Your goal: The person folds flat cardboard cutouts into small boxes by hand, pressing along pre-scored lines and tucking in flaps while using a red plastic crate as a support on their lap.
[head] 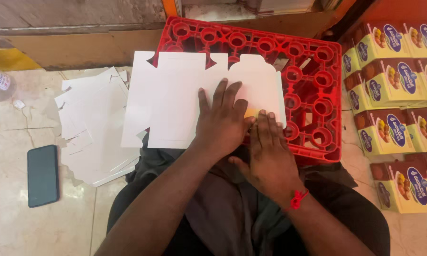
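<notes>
Folded boxes right; phone, flat blanks left.

Single view only, head-worn camera. Looks steeply down over person's own lap and forearms, facing forward toward wall base at frame top. Close range: left hand and right hand fill centre, arms enter from bottom edge. Red crate lies just ahead, tiled floor spreads left, stacked boxes line right edge. No second view, no shared area.
</notes>
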